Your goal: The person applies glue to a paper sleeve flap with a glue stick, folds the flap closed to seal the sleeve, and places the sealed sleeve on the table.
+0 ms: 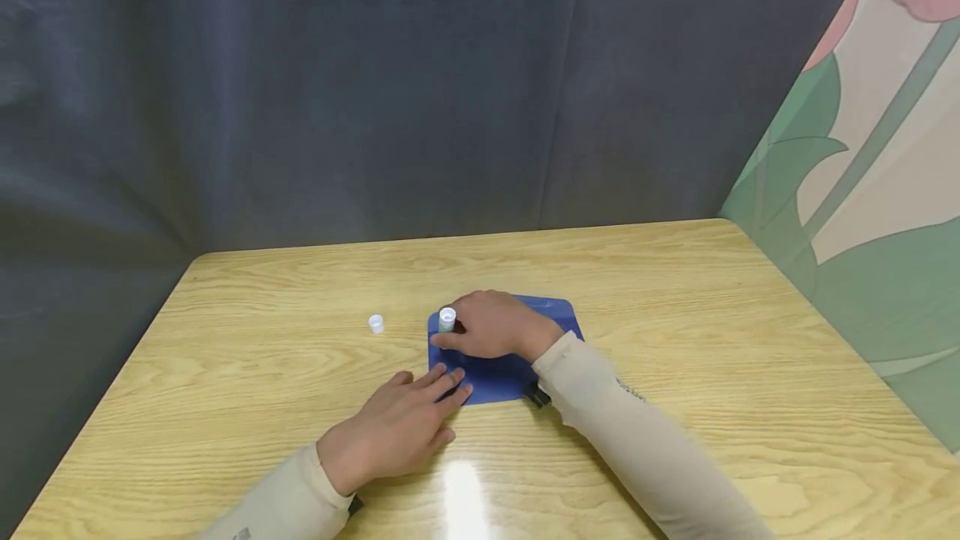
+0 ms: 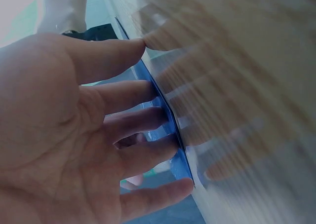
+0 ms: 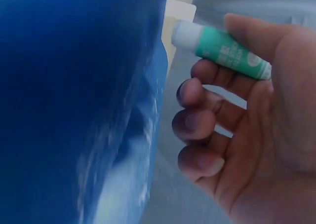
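A glue stick point(image 3: 227, 51) with a green label and white ends is gripped between the thumb and fingers of my right hand point(image 1: 491, 325). It stands nearly upright over the left part of a blue sheet point(image 1: 491, 380), its white lower end close to the surface. Glossy whitish streaks show on the sheet in the right wrist view. With fingers spread and nearly straight, my left hand point(image 1: 401, 425) rests its fingertips on the sheet's near left edge. My right hand and forearm hide much of the sheet's middle and right side.
A small white cap point(image 1: 377, 323) lies on the wooden table point(image 1: 262, 340), left of the sheet. Dark cloth point(image 1: 375, 107) hangs behind the table and along its left side. A flower-patterned panel point(image 1: 885, 215) borders the right side.
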Available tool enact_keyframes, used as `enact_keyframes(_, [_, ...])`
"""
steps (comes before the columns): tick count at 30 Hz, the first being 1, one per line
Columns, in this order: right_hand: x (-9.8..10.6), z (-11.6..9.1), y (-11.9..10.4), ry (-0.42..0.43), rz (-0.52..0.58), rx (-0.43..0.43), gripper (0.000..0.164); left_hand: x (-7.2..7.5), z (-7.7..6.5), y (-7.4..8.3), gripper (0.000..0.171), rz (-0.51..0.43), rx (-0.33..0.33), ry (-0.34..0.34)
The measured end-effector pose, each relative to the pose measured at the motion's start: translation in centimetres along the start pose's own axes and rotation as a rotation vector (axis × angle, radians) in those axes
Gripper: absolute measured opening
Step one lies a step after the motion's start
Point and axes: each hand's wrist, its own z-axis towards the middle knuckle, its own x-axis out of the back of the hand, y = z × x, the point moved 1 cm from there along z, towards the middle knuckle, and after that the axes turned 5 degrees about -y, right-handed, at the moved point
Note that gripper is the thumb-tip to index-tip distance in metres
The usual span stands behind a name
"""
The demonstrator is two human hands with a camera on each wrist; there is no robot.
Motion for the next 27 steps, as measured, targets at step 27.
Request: enact_keyframes(27, [-0.9, -1.0, 1.4, -0.036, 0.077, -0.151, 0.036, 0.0, 0.1, -0.2, 0.055, -0.011, 0.003, -0.031])
